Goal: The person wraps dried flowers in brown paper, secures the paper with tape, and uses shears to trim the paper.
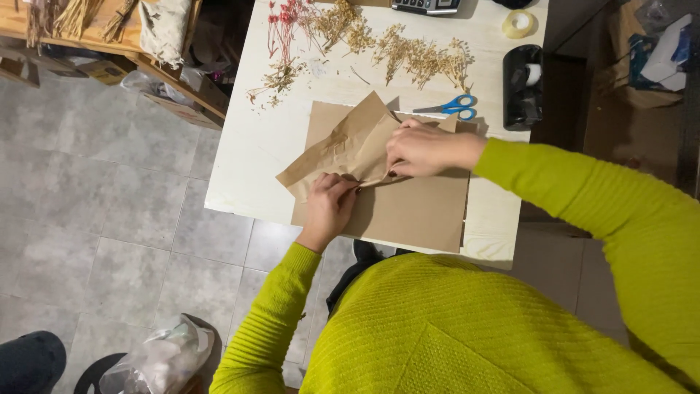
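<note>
Brown paper (350,149) (creased) between both hands

Crumpled paper sheet (348,149): light kraft brown, creased. Flat card sheet (415,208) beneath: darker brown, plain. Table top (251,157): off-white, faint wood grain. Scissors (450,107): blue handles, silver blades. Dried sprigs (419,55): pale straw-tan; dried stems (281,33) at left: red-pink. Tape dispenser (522,87): black, with white roll. Loose tape roll (518,24): translucent yellowish. Sleeves and sweater (467,328): lime green, ribbed knit. Floor tiles (109,219): mottled grey. Left hand (328,208) and right hand (419,149): dark red fingernails.
</note>
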